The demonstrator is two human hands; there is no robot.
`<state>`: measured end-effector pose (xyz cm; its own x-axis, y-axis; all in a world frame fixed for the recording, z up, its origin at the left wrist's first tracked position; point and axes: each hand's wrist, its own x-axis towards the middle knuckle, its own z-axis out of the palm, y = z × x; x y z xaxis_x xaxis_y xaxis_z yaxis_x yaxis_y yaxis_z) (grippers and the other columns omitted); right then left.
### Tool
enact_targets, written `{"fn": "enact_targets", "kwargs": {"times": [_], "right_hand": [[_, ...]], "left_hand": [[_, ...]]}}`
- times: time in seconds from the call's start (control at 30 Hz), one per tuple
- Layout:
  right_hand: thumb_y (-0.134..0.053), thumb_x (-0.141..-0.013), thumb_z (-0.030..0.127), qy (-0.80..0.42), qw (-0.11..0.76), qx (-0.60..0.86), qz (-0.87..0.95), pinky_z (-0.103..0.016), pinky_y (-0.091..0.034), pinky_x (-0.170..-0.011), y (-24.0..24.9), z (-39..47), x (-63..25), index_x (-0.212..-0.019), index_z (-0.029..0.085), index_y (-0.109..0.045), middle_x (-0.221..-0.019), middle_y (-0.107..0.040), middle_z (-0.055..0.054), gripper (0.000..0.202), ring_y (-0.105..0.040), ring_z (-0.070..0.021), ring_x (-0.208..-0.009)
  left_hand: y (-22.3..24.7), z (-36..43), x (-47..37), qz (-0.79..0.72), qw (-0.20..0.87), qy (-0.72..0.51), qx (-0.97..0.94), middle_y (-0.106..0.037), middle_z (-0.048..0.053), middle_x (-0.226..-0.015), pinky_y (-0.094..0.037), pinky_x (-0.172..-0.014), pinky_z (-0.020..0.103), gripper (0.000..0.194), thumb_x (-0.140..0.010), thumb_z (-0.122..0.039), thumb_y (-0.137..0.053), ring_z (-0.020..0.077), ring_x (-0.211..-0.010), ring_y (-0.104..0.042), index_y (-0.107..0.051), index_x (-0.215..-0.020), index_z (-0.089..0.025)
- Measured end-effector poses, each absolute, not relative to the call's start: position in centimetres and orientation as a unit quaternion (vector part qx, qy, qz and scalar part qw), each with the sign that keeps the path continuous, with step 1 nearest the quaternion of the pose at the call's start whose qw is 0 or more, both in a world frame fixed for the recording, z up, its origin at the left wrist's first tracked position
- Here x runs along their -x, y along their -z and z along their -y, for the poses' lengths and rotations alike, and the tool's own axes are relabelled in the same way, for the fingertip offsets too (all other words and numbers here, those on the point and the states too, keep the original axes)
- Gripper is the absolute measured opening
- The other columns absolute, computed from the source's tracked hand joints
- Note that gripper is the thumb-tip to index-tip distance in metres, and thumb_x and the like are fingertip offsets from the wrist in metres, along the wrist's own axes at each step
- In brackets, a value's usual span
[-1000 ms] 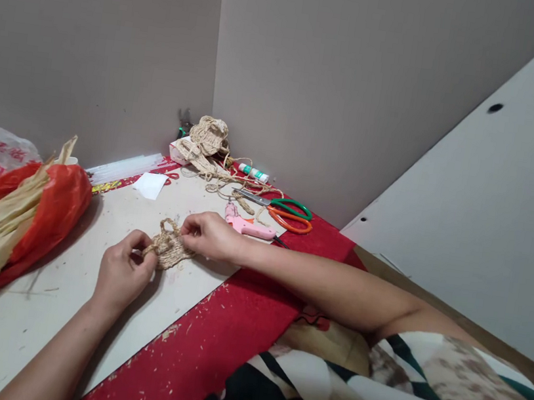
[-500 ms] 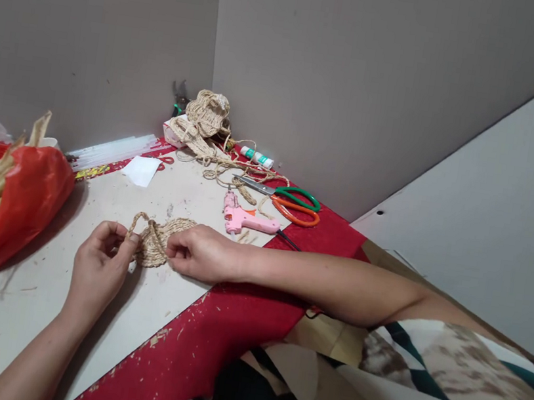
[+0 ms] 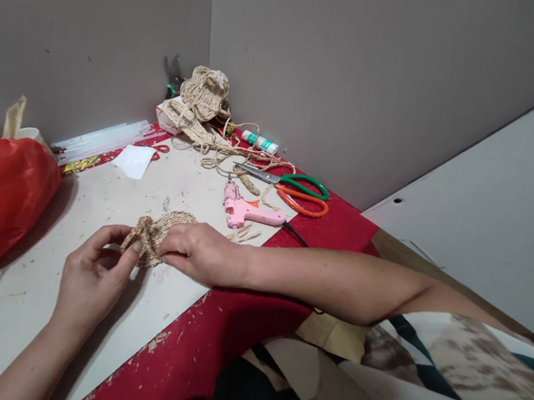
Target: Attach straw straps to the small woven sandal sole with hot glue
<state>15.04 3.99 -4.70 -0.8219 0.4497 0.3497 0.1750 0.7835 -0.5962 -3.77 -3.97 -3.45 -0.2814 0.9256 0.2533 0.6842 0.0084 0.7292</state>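
Observation:
A flat woven piece of coiled straw cord (image 3: 175,219) lies on the pale board, partly covered by my fingers. My left hand (image 3: 102,263) pinches a braided straw cord (image 3: 143,230) between thumb and fingers at the piece's left side, where the cord is bunched in a small loop. Closed at the right side of the piece, my right hand (image 3: 197,251) grips its near edge; the fingertips are partly hidden. Just beyond my right hand lies a pink glue gun (image 3: 250,213).
Behind the glue gun are scissors (image 3: 293,187) with green and orange handles, a white-and-green tube (image 3: 260,142) and a heap of straw cord (image 3: 205,95). Clear glue sticks (image 3: 107,138) and a white scrap (image 3: 134,161) lie at the back. A red bag (image 3: 12,191) with husks stands left.
The raised cord loop at my left hand has come down against the woven piece. My left fingers have moved in over it. The view has shifted slightly.

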Motion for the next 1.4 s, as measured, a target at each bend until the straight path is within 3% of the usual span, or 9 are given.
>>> {"fn": "enact_targets", "kwargs": {"times": [0.2,0.3,0.4,0.53,0.63,0.77,0.93,1.2,1.4], "right_hand": [[-0.055,-0.084,0.007,-0.320,0.255,0.198,0.891,-0.024,-0.043,-0.074,3.9,-3.9,-15.3,-0.079,0.013,-0.062,-0.079,-0.064,-0.003,0.010,-0.054,-0.0119,-0.074],[-0.058,-0.081,0.007,-0.397,0.253,0.242,0.848,-0.021,-0.040,-0.066,3.4,-3.7,-15.4,-0.074,0.014,-0.060,-0.068,-0.058,0.001,0.010,-0.050,-0.0090,-0.064],[-0.061,-0.078,0.006,-0.472,0.256,0.282,0.795,-0.020,-0.038,-0.062,3.2,-3.6,-15.3,-0.071,0.014,-0.059,-0.060,-0.053,0.004,0.010,-0.048,-0.0071,-0.060],[-0.062,-0.076,0.005,-0.517,0.260,0.298,0.759,-0.018,-0.037,-0.058,3.1,-3.6,-15.2,-0.069,0.013,-0.060,-0.058,-0.053,0.005,0.010,-0.049,-0.0058,-0.057],[-0.061,-0.076,0.007,-0.549,0.253,0.295,0.740,-0.018,-0.038,-0.055,3.2,-3.7,-15.2,-0.072,0.013,-0.059,-0.057,-0.054,0.005,0.008,-0.051,-0.0054,-0.055],[-0.062,-0.076,0.011,-0.596,0.238,0.298,0.707,-0.017,-0.040,-0.050,3.2,-3.8,-15.2,-0.075,0.014,-0.057,-0.057,-0.053,0.005,0.006,-0.053,-0.0052,-0.051],[-0.059,-0.080,0.012,-0.672,0.203,0.286,0.652,-0.017,-0.042,-0.045,2.6,-3.9,-15.3,-0.077,0.014,-0.054,-0.057,-0.055,0.004,0.007,-0.056,-0.0073,-0.049],[-0.051,-0.086,0.014,-0.705,0.165,0.274,0.633,-0.017,-0.045,-0.045,2.8,-4.2,-15.2,-0.086,0.014,-0.054,-0.062,-0.059,0.002,0.002,-0.060,-0.0089,-0.054],[-0.055,-0.084,0.013,-0.613,0.177,0.277,0.719,-0.018,-0.043,-0.053,1.7,-4.6,-15.9,-0.091,0.010,-0.062,-0.066,-0.060,0.000,0.011,-0.057,-0.0069,-0.057]], "left_hand": [[1.8,4.9,3.2,-0.663,0.061,-0.460,-0.587,-0.065,0.003,-0.101,-0.048,-0.071,0.030,0.038,-0.077,-0.037,-0.069,0.0171,-0.078,-0.059,-0.061,-0.111,-0.023],[1.1,5.8,2.8,-0.679,0.013,-0.477,-0.559,-0.064,0.000,-0.086,-0.045,-0.068,0.029,0.026,-0.077,-0.036,-0.068,0.0157,-0.070,-0.056,-0.065,-0.099,-0.022],[0.8,6.5,2.4,-0.710,0.001,-0.414,-0.570,-0.058,-0.003,-0.065,-0.041,-0.058,0.027,0.019,-0.079,-0.041,-0.063,0.0139,-0.057,-0.051,-0.066,-0.078,-0.022],[0.9,6.4,1.5,-0.725,0.165,-0.333,-0.580,-0.060,-0.002,-0.057,-0.038,-0.049,0.025,0.030,-0.078,-0.049,-0.063,0.0128,-0.049,-0.048,-0.070,-0.073,-0.020],[1.1,6.0,0.6,-0.731,0.329,-0.344,-0.489,-0.065,0.002,-0.063,-0.036,-0.046,0.023,0.034,-0.076,-0.049,-0.068,0.0123,-0.051,-0.049,-0.073,-0.086,-0.017],[1.6,5.6,0.1,-0.703,0.441,-0.378,-0.411,-0.062,0.001,-0.057,-0.027,-0.041,0.020,0.033,-0.071,-0.045,-0.076,0.0058,-0.041,-0.038,-0.074,-0.085,-0.015],[2.0,5.2,0.6,-0.663,0.506,-0.425,-0.352,-0.064,0.002,-0.062,-0.030,-0.040,0.019,0.028,-0.066,-0.037,-0.081,0.0055,-0.040,-0.043,-0.075,-0.085,-0.017],[1.8,4.8,0.4,-0.657,0.499,-0.458,-0.329,-0.063,0.002,-0.058,-0.035,-0.044,0.019,0.023,-0.064,-0.033,-0.083,0.0053,-0.042,-0.045,-0.075,-0.076,-0.015],[1.7,4.8,0.2,-0.660,0.506,-0.458,-0.312,-0.057,-0.002,-0.050,-0.039,-0.046,0.019,0.024,-0.066,-0.034,-0.082,0.0079,-0.044,-0.047,-0.070,-0.077,-0.016]]}}
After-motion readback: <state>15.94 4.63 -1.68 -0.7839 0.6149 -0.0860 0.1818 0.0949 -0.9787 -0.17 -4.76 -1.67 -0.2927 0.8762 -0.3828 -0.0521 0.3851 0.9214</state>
